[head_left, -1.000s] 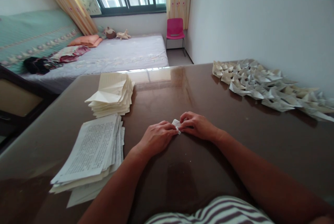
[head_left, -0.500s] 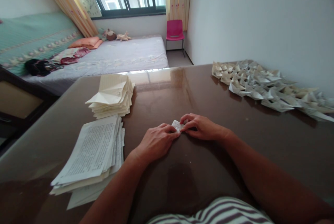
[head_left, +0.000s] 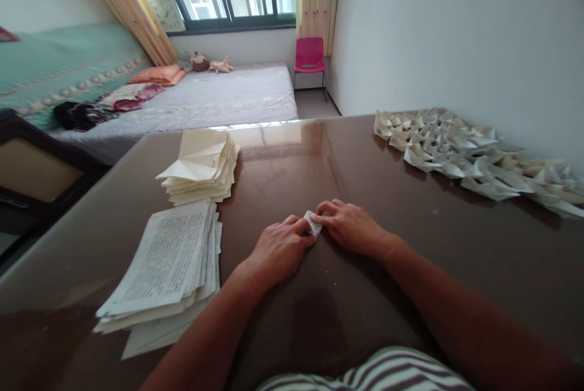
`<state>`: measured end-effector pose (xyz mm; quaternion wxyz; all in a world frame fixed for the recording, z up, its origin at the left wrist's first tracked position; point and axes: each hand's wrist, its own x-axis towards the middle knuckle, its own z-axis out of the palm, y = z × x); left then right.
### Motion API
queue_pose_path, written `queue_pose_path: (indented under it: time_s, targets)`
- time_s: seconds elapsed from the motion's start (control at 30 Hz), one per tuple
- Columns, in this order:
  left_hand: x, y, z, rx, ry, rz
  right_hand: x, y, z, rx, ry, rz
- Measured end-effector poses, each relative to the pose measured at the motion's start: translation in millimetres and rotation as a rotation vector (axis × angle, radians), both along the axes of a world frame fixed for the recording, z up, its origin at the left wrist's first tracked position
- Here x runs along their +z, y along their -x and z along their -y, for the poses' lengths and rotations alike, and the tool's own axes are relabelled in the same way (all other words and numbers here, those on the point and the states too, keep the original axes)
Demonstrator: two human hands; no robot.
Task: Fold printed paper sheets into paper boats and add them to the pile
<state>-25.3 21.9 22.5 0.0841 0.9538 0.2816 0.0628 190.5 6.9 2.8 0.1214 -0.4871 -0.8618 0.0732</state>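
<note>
A small folded piece of printed paper (head_left: 312,221) lies on the dark brown table (head_left: 365,166), pinched between both my hands. My left hand (head_left: 279,248) grips its left side with curled fingers. My right hand (head_left: 350,227) presses on its right side, fingers closed over it. Most of the paper is hidden under my fingers.
A stack of printed sheets (head_left: 168,263) lies at the left, with a pile of folded sheets (head_left: 201,166) behind it. Several folded paper boats (head_left: 465,151) cover the table's right side along the wall. A bed (head_left: 205,96) and a pink chair (head_left: 310,56) stand beyond the table.
My hands stay on the small paper with only slight finger shifts. The view has drifted a little, nothing else has moved.
</note>
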Motion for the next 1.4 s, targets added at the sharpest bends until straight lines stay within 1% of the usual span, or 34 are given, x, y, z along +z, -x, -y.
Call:
queue_pose_path:
  time_s: [0.1, 0.17, 0.27, 0.37, 0.53, 0.6, 0.73, 0.83, 0.93, 1.07, 1.13, 1.27, 1.4]
  targets:
    - [-0.4, 0.8, -2.3, 0.008, 0.028, 0.024, -0.3, 2.3, 0.5, -0.019, -0.01, 0.025]
    - [-3.4, 1.9, -5.4, 0.015, 0.067, 0.073, -3.0, 2.7, -1.1, -0.047, 0.017, -0.032]
    - [-11.0, 2.8, -10.6, 0.051, 0.127, 0.16, -7.4, 4.9, -3.9, -0.174, 0.061, -0.158]
    - [-17.7, 1.2, -13.1, 0.094, 0.157, 0.193, -8.8, 8.9, -5.0, -0.254, 0.086, -0.18]
    - [-22.9, -3.4, -12.2, 0.147, 0.19, 0.186, -8.6, 10.0, -6.0, -0.305, 0.237, -0.301]
    - [-24.5, -4.6, -11.8, 0.186, 0.199, 0.211, -9.8, 8.6, -6.7, -0.315, 0.266, -0.334]
    - [-27.6, -6.2, -11.8, 0.302, 0.232, 0.287, -12.3, 5.6, -7.9, -0.275, 0.267, -0.424]
    - [-28.6, -6.5, -13.4, 0.364, 0.287, 0.351, -12.2, 3.8, -9.1, -0.227, 0.298, -0.599]
    - [-28.2, -5.4, -16.6, 0.413, 0.311, 0.446, -10.9, 3.9, -9.7, -0.214, 0.329, -0.746]
    - [-26.9, -3.5, -20.1, 0.367, 0.282, 0.566, -8.8, 7.1, -8.4, -0.204, 0.272, -0.764]
    - [-26.2, -3.5, -20.2, 0.341, 0.276, 0.592, -8.1, 8.8, -7.4, -0.19, 0.234, -0.755]
    - [-24.8, -4.8, -18.2, 0.315, 0.251, 0.577, -9.0, 10.1, -6.7, -0.142, 0.163, -0.749]
    - [-23.0, -5.2, -16.0, 0.315, 0.252, 0.555, -10.7, 9.8, -7.2, -0.127, 0.125, -0.773]
